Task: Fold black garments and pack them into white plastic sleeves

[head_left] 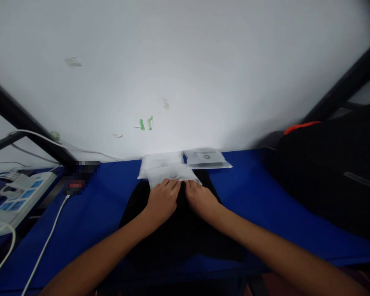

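Observation:
A frosted white zip bag (pixel 169 170) lies partly over a black cloth item (pixel 185 234) spread on the blue surface. My left hand (pixel 163 200) is closed with its fingertips pinching the near edge of this bag. Close beside it, my right hand (pixel 202 200) is also closed, gripping the same edge a little further right. The thumbs and what lies under the fingers are hidden. Behind the held bag, against the wall, rests another frosted bag (pixel 156 159). To its right is a third frosted bag (pixel 206 158) with dark printing on it.
A large black bag (pixel 327 181) with an orange strip stands at the right. On the left are a white power strip (pixel 24 201), a blurred-out dark object (pixel 80 179) and a white cable (pixel 47 242). Black metal bars (pixel 27 119) frame the white wall (pixel 197 74).

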The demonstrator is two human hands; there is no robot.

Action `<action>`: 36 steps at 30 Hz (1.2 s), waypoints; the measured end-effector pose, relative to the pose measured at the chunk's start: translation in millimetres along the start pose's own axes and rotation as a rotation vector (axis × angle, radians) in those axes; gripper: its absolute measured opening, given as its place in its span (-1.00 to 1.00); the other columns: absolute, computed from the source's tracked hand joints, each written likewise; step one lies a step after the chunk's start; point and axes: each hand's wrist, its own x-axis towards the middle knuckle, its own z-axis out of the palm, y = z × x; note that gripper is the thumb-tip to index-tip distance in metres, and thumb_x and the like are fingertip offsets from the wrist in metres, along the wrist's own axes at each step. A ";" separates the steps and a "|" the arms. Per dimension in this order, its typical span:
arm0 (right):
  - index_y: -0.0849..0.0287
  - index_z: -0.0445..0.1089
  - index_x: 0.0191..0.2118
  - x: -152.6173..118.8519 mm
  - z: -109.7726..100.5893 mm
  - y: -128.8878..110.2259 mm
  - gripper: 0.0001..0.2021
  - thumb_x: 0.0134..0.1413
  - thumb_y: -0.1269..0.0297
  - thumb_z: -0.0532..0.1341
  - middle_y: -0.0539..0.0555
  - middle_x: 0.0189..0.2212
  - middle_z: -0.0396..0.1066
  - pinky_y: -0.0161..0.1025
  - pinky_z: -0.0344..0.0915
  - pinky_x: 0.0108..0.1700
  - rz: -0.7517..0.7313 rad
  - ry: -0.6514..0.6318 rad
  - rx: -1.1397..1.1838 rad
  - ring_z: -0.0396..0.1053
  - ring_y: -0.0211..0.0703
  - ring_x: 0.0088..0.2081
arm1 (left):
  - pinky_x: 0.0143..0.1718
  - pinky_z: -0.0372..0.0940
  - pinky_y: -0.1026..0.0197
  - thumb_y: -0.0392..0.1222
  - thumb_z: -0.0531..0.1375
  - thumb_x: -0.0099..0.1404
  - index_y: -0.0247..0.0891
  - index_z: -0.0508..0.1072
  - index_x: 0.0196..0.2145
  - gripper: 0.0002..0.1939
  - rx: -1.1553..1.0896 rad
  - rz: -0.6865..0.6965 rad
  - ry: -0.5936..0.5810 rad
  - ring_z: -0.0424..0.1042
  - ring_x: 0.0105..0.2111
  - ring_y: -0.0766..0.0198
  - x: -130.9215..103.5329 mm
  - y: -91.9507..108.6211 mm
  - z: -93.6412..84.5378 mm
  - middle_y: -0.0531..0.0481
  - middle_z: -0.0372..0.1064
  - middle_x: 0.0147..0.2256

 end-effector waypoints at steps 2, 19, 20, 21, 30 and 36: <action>0.33 0.22 0.11 -1.0 -2.8 4.5 -0.52 0.02 0.64 0.07 0.32 -0.10 0.43 -0.15 0.44 -0.07 -0.087 -0.006 0.056 0.45 0.01 -0.09 | -0.06 0.37 0.08 -0.46 0.09 0.20 -0.33 0.38 0.06 -0.54 -0.043 -0.025 0.009 0.39 -0.06 0.08 -1.6 -3.3 -1.3 -0.12 0.45 0.00; 0.41 0.32 0.01 9.8 -1.7 -2.4 -0.66 0.20 0.60 -0.07 0.36 -0.23 0.44 -0.09 0.45 -0.22 -0.108 0.086 -0.124 0.45 0.07 -0.21 | 0.02 0.34 0.02 -0.38 0.10 0.22 -0.30 0.26 0.19 -0.44 -0.134 -0.122 -0.064 0.31 0.06 0.04 -2.9 -7.3 -11.9 -0.08 0.32 0.15; 0.43 0.31 0.02 11.6 -0.8 -4.0 -0.65 0.19 0.61 -0.08 0.38 -0.22 0.44 -0.07 0.44 -0.20 -0.116 0.082 -0.123 0.45 0.08 -0.20 | 0.06 0.32 0.03 -0.39 0.11 0.19 -0.32 0.25 0.19 -0.42 -0.134 -0.111 -0.061 0.29 0.08 0.04 -2.5 -7.2 -11.1 -0.08 0.30 0.17; 0.45 0.30 0.03 13.1 0.6 -4.6 -0.64 0.19 0.61 -0.07 0.39 -0.19 0.43 -0.06 0.44 -0.16 -0.134 0.078 -0.119 0.44 0.09 -0.17 | 0.09 0.29 0.03 -0.40 0.11 0.17 -0.33 0.24 0.20 -0.39 -0.135 -0.101 -0.062 0.27 0.10 0.04 -2.5 -7.5 -10.1 -0.09 0.28 0.18; 0.50 0.20 0.16 15.2 12.2 8.2 -0.59 0.22 0.52 -0.01 0.42 0.06 0.32 -0.08 0.31 0.13 -0.430 0.113 -0.003 0.27 0.08 0.15 | 0.03 0.26 -0.02 -0.48 0.06 0.09 -0.34 0.09 0.28 -0.24 -0.053 -0.050 -0.134 0.17 0.19 -0.01 -11.1 -9.0 -2.3 -0.18 0.04 0.31; 0.65 0.30 0.04 22.9 25.4 0.3 -0.64 0.17 0.60 -0.02 0.50 -0.18 0.44 -0.05 0.47 -0.14 -0.287 0.137 -0.134 0.47 0.14 -0.16 | 0.01 0.24 -0.03 -0.44 -0.01 0.23 -0.36 0.10 0.28 -0.36 -0.006 -0.076 -0.125 0.15 0.20 0.00 -8.4 1.1 -2.3 -0.18 0.04 0.31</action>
